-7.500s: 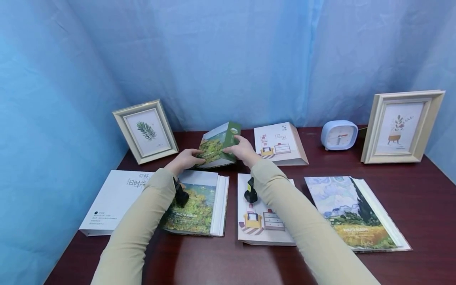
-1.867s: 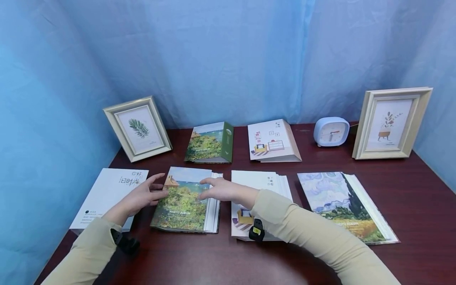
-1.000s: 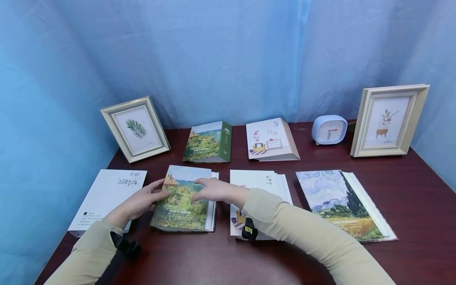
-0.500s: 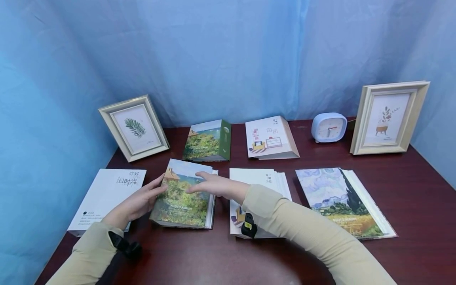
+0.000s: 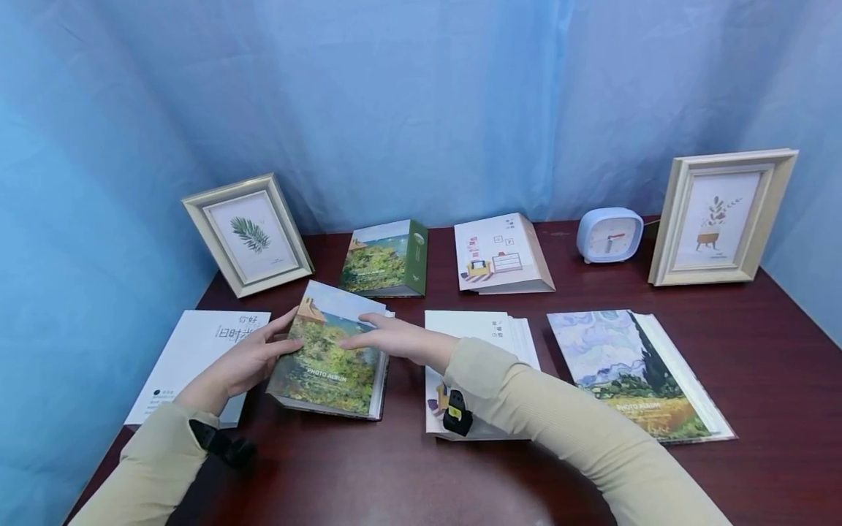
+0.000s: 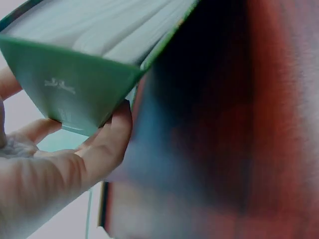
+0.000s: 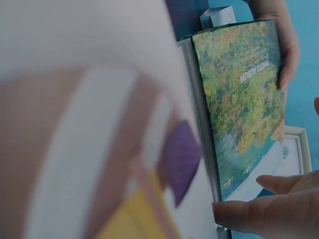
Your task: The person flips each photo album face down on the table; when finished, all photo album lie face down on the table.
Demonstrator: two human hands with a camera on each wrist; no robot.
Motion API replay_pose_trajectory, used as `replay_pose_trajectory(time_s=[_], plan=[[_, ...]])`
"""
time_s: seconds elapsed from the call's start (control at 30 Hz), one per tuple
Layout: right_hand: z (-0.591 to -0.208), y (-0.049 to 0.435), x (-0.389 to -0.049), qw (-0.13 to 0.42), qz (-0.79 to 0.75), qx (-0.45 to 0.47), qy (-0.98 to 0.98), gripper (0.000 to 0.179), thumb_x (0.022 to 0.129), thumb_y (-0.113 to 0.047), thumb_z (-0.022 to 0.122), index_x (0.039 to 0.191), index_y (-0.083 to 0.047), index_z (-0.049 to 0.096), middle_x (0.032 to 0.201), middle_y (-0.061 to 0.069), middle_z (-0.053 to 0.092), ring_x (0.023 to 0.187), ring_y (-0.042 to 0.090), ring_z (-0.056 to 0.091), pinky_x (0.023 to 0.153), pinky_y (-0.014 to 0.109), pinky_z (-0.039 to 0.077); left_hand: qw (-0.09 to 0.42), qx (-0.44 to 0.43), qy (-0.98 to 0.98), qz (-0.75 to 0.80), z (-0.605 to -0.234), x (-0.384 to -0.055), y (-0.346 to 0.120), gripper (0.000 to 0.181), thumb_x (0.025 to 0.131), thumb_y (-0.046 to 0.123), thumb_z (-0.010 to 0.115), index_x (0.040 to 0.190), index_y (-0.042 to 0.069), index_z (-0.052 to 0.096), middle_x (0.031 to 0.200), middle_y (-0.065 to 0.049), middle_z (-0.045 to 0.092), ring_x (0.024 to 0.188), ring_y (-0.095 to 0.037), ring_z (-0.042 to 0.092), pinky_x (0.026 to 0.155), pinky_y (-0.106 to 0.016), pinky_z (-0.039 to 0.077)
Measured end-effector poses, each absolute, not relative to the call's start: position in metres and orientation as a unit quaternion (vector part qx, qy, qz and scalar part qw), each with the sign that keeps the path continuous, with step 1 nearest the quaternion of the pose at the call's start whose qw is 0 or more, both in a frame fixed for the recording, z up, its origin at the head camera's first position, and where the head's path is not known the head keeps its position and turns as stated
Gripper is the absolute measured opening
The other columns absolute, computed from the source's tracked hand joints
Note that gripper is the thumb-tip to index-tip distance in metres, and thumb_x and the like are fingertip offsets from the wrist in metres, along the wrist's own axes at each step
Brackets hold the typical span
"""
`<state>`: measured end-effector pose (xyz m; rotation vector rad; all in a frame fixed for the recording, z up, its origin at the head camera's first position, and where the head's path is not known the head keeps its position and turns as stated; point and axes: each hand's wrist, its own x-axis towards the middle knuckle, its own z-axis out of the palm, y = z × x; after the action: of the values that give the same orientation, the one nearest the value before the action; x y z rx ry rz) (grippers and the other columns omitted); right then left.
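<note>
A photo album (image 5: 329,361) with a painted garden-and-sea cover is held tilted above the front left of the table. My left hand (image 5: 243,361) grips its spine side, thumb on the cover. In the left wrist view, the fingers (image 6: 117,134) wrap the green spine (image 6: 75,87), and the page edges face the camera. My right hand (image 5: 404,340) holds the upper right corner, with two digits over the cover and the rest hidden behind. From the right wrist view, both the right hand (image 7: 279,209) and the left hand (image 7: 288,45) are at the album's edges.
A white album (image 5: 177,365) lies left, another white one (image 5: 463,329) under my right forearm, and a cypress-painting album (image 5: 631,372) farther right. Behind are a small green-spined album (image 5: 378,259), a white one (image 5: 503,256), a blue clock (image 5: 609,235) and two picture frames (image 5: 253,234) (image 5: 720,219).
Earlier both hands were on the back green-spined album, now released and resting there. They then came to the front album, took hold, and have raised and tilted it, shifting slightly left.
</note>
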<state>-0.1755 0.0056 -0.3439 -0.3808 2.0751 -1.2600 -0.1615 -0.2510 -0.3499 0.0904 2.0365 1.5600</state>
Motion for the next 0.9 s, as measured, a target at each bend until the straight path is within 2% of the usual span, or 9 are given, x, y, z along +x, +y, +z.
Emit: replay_pose_trajectory(time_s=[0.1,0.3,0.37,0.43,0.53,0.63,0.77,0.83,0.9], plan=[[-0.343,0.004,-0.175,0.333,-0.481,-0.148,0.797,0.075,0.091,-0.046,0.056,0.152,-0.016,0.024,0.157,0.006,0.021,0.144,0.026,0.021,0.114,0.049,0.025,0.272,0.040,0.769,0.577,-0.342,-0.162,-0.252,0.078,0.099,0.025,0.050,0.153,0.021,-0.006,0.155,-0.026,-0.006,0.143,-0.044,-0.004,0.114,-0.059,0.006],[-0.341,0.001,-0.177,0.322,-0.456,-0.155,0.815,0.069,0.092,-0.046,0.054,0.148,-0.013,0.033,0.155,0.008,0.027,0.144,0.027,0.022,0.114,0.048,0.025,0.255,0.055,0.793,0.551,-0.331,-0.159,-0.251,0.076,0.098,0.027,0.051,0.153,0.022,-0.002,0.155,-0.028,0.000,0.142,-0.044,0.002,0.105,-0.043,0.029],[-0.339,0.000,-0.179,0.319,-0.447,-0.155,0.821,0.066,0.093,-0.046,0.054,0.147,-0.011,0.036,0.156,0.009,0.025,0.145,0.027,0.017,0.115,0.049,0.023,0.245,0.058,0.801,0.542,-0.329,-0.159,-0.251,0.075,0.098,0.026,0.052,0.154,0.022,0.001,0.154,-0.029,0.005,0.126,-0.041,0.039,0.089,-0.036,0.041],[-0.335,-0.001,-0.180,0.318,-0.442,-0.151,0.825,0.064,0.093,-0.045,0.054,0.145,-0.010,0.040,0.158,0.011,0.016,0.147,0.027,0.009,0.115,0.050,0.021,0.232,0.064,0.812,0.532,-0.326,-0.159,-0.250,0.074,0.098,0.026,0.052,0.154,0.021,0.005,0.152,-0.030,0.012,0.094,-0.035,0.054,0.073,-0.032,0.044],[-0.332,-0.001,-0.180,0.325,-0.454,-0.143,0.817,0.062,0.093,-0.043,0.054,0.144,-0.009,0.041,0.159,0.012,0.004,0.147,0.027,0.001,0.115,0.051,0.019,0.224,0.068,0.816,0.529,-0.320,-0.158,-0.248,0.073,0.097,0.025,0.052,0.154,0.018,0.006,0.154,-0.029,0.009,0.095,-0.036,0.053,0.082,-0.044,0.047],[-0.329,-0.002,-0.180,0.335,-0.476,-0.147,0.800,0.063,0.094,-0.042,0.053,0.145,-0.009,0.039,0.159,0.010,0.009,0.146,0.027,0.010,0.115,0.049,0.022,0.223,0.072,0.815,0.531,-0.314,-0.156,-0.246,0.073,0.098,0.024,0.052,0.154,0.015,0.005,0.157,-0.025,0.002,0.140,-0.048,0.012,0.108,-0.063,0.022],[-0.327,-0.001,-0.180,0.344,-0.509,-0.155,0.774,0.062,0.097,-0.039,0.050,0.149,-0.013,0.030,0.157,0.007,0.022,0.142,0.029,0.026,0.114,0.046,0.027,0.215,0.075,0.828,0.513,-0.309,-0.154,-0.242,0.072,0.097,0.025,0.052,0.154,0.017,0.008,0.157,-0.024,0.002,0.140,-0.050,0.005,0.102,-0.073,0.017],[-0.325,0.000,-0.180,0.342,-0.518,-0.154,0.769,0.062,0.098,-0.039,0.048,0.150,-0.015,0.027,0.156,0.005,0.024,0.140,0.030,0.030,0.113,0.045,0.029,0.205,0.083,0.837,0.500,-0.306,-0.154,-0.239,0.071,0.097,0.026,0.052,0.154,0.017,0.010,0.155,-0.026,0.007,0.139,-0.051,0.010,0.098,-0.073,0.023],[-0.322,0.001,-0.181,0.342,-0.529,-0.146,0.763,0.061,0.098,-0.040,0.048,0.151,-0.016,0.026,0.156,0.004,0.024,0.139,0.033,0.031,0.113,0.046,0.029,0.192,0.092,0.845,0.491,-0.305,-0.153,-0.235,0.069,0.097,0.026,0.052,0.154,0.017,0.013,0.152,-0.028,0.016,0.116,-0.044,0.045,0.089,-0.061,0.040]])
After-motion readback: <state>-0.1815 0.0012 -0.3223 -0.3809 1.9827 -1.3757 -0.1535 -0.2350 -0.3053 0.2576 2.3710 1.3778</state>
